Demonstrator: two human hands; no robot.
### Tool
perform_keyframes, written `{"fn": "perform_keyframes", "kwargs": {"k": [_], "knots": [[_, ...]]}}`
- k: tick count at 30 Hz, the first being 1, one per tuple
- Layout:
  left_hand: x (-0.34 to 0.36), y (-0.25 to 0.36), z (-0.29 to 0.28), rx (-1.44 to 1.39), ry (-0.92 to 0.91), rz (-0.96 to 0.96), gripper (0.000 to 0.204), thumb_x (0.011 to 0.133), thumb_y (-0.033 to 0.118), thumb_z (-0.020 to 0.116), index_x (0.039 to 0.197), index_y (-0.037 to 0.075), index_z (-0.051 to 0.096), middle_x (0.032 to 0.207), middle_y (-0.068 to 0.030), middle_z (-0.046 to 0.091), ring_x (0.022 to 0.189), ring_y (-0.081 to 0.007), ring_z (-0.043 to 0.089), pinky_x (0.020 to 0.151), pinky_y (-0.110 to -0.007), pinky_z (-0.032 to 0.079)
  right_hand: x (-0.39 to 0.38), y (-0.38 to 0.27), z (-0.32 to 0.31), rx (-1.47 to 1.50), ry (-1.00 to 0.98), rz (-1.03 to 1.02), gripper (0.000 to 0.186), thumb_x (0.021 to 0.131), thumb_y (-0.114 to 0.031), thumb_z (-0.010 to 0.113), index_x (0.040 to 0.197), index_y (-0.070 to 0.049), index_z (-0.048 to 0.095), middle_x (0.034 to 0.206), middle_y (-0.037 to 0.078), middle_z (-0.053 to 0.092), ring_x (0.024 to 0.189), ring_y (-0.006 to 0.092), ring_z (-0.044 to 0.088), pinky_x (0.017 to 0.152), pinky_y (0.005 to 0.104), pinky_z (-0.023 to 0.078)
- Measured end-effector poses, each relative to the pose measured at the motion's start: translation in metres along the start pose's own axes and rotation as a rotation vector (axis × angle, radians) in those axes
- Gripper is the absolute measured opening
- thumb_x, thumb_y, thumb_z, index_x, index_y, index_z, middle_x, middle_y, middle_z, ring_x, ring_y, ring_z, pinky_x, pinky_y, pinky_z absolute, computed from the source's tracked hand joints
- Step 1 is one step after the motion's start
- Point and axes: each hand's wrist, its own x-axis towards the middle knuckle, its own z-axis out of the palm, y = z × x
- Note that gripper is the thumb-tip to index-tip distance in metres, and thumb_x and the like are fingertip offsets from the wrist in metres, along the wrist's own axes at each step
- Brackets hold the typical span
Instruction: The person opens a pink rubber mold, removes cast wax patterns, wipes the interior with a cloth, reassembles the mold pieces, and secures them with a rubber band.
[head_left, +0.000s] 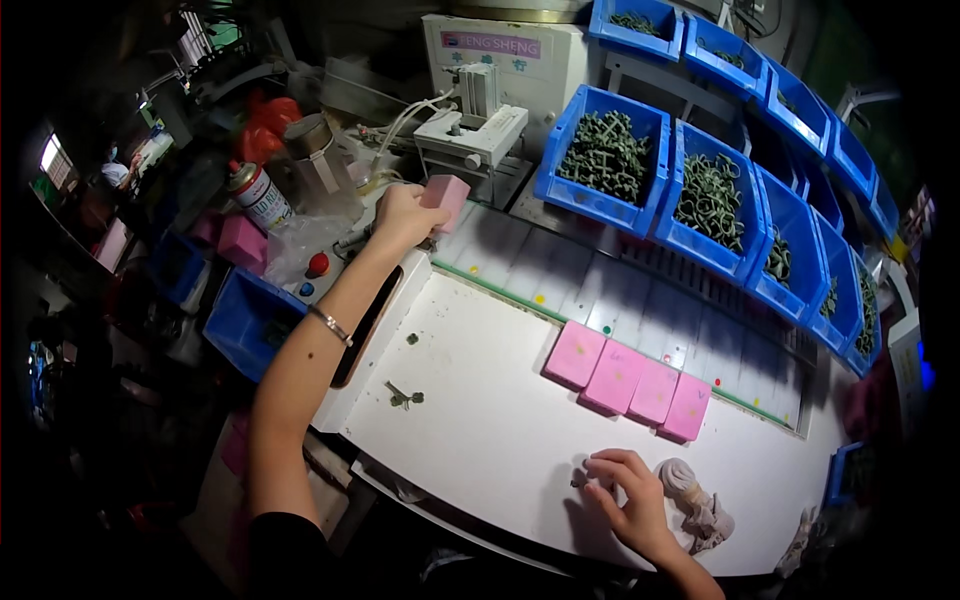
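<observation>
My left hand [403,214], arm stretched forward with a bracelet at the wrist, grips a pink block [445,203] in front of a small white bench fixture [472,135]. Low over the white tabletop [480,400] is my right hand [630,500], its fingers curved and thumb apart. A small dark piece [577,479] shows by its fingertips; whether they touch it is unclear. Beside that hand lies a rolled greyish cloth [697,505]. Several pink blocks [612,380] stand in a row beyond it. Small dark metal parts [404,395] lie on the left of the tabletop.
Blue bins [610,150] holding dark metal parts rise in tiers at the back right. A lit pale panel [560,270] with coloured dots runs behind the tabletop. A spray can [258,195], a red plastic bag [265,128] and another blue bin [250,325] crowd the left.
</observation>
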Motion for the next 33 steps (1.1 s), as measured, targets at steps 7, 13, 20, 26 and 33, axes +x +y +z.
{"fn": "perform_keyframes", "kwargs": {"k": [7, 13, 20, 26, 33], "knots": [[0.040, -0.019, 0.017, 0.593, 0.341, 0.246, 0.034, 0.057, 0.017, 0.078, 0.084, 0.002, 0.065, 0.084, -0.0168, 0.066, 0.083, -0.0306, 0.064, 0.077, -0.036, 0.050, 0.004, -0.015, 0.005, -0.134, 0.024, -0.089, 0.026, 0.077, -0.003, 0.068, 0.102, -0.003, 0.062, 0.102, 0.012, 0.060, 0.084, 0.0254, 0.061, 0.071, 0.0311, 0.050], [0.041, -0.027, 0.032, 0.616, 0.360, 0.286, 0.032, 0.062, 0.026, 0.079, 0.079, 0.002, 0.067, 0.079, -0.0176, 0.066, 0.082, -0.0315, 0.066, 0.075, -0.036, 0.050, -0.006, -0.011, 0.008, -0.124, -0.015, -0.081, 0.025, 0.078, -0.004, 0.067, 0.102, -0.002, 0.061, 0.103, 0.013, 0.059, 0.089, 0.0290, 0.061, 0.074, 0.0340, 0.050], [0.002, -0.013, 0.046, 0.894, 0.313, 0.495, 0.037, 0.074, 0.032, 0.070, 0.096, 0.002, 0.066, 0.097, -0.0172, 0.063, 0.105, -0.0349, 0.055, 0.091, -0.040, 0.041, 0.001, -0.003, 0.007, -0.158, -0.009, -0.141, 0.027, 0.077, -0.007, 0.067, 0.102, -0.002, 0.058, 0.101, 0.014, 0.058, 0.084, 0.0314, 0.060, 0.072, 0.0364, 0.050], [-0.065, 0.001, 0.083, 0.651, -0.061, 0.706, 0.033, 0.076, 0.021, 0.068, 0.102, 0.001, 0.061, 0.112, -0.0197, 0.054, 0.110, -0.0365, 0.047, 0.095, -0.042, 0.037, 0.008, 0.002, -0.028, -0.304, 0.124, -0.173, 0.025, 0.078, -0.006, 0.066, 0.102, -0.002, 0.059, 0.101, 0.014, 0.058, 0.086, 0.0312, 0.059, 0.073, 0.0368, 0.049], [-0.150, 0.010, 0.128, 0.617, -0.353, 0.668, 0.044, 0.075, 0.022, 0.071, 0.111, 0.001, 0.057, 0.123, -0.0230, 0.046, 0.123, -0.0389, 0.038, 0.102, -0.044, 0.033, -0.009, 0.020, -0.061, -0.415, 0.272, -0.075, 0.029, 0.077, -0.003, 0.066, 0.105, 0.001, 0.059, 0.103, 0.013, 0.057, 0.091, 0.0304, 0.056, 0.077, 0.0368, 0.048]]}}
